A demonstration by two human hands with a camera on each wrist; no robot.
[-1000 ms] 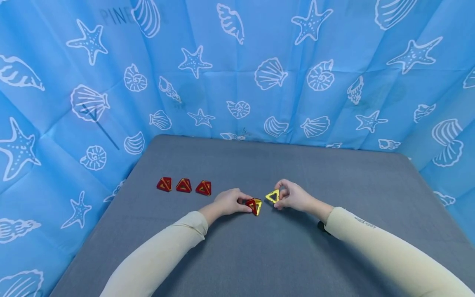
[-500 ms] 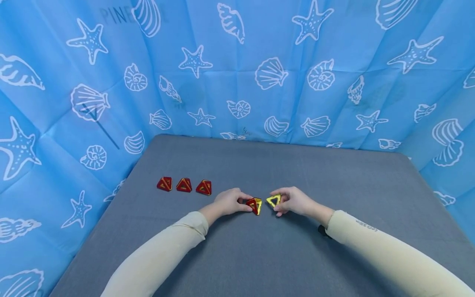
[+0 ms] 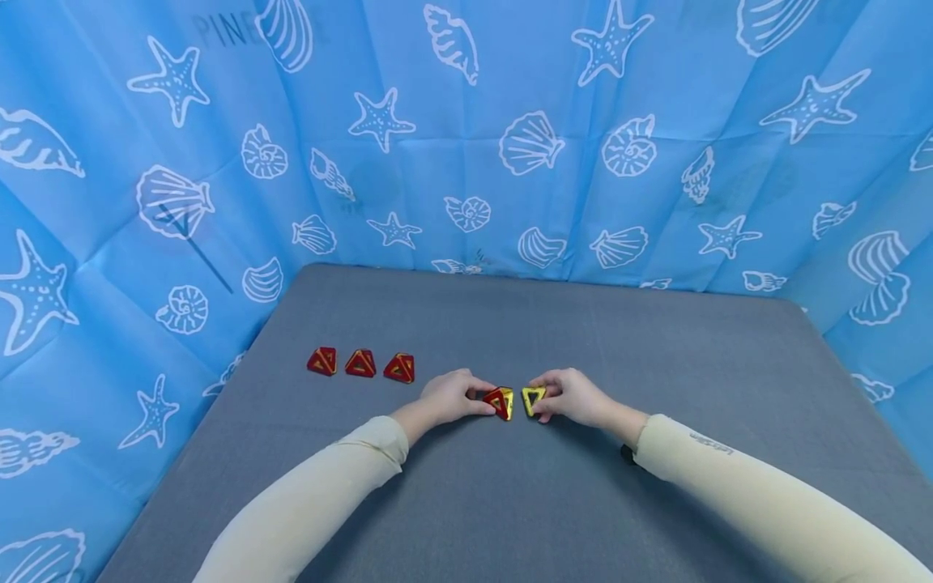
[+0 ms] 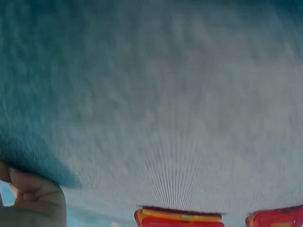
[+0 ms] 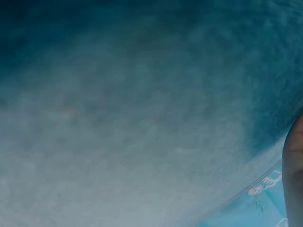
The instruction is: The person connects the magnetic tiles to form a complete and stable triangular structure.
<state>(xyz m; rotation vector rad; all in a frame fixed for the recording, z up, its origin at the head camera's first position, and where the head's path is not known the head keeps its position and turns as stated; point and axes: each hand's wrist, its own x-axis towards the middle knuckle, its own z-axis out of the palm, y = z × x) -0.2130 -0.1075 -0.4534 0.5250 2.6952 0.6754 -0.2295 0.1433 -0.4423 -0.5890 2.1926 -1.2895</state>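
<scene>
In the head view my left hand (image 3: 449, 396) pinches a small pyramid of red and yellow triangular magnetic tiles (image 3: 500, 402) between thumb and fingers, low over the grey table. Facing it from the right, my right hand (image 3: 576, 396) holds a yellow triangular tile (image 3: 532, 399) by its right side. A narrow gap separates the tile from the pyramid. Only part of the left hand (image 4: 38, 198) shows at the lower left of the left wrist view, and what it grips is out of that frame. The right wrist view catches just an edge of the right hand (image 5: 294, 175).
Left of my hands, three red and yellow tile pyramids (image 3: 360, 363) stand in a row on the grey cloth-covered table (image 3: 466, 502). Behind and beside the table hangs a blue curtain (image 3: 437, 162) with white shells and starfish.
My right hand has turned the yellow tile and brought it slightly left and down, closer to the pyramid. My left hand keeps its grip in nearly the same place.
</scene>
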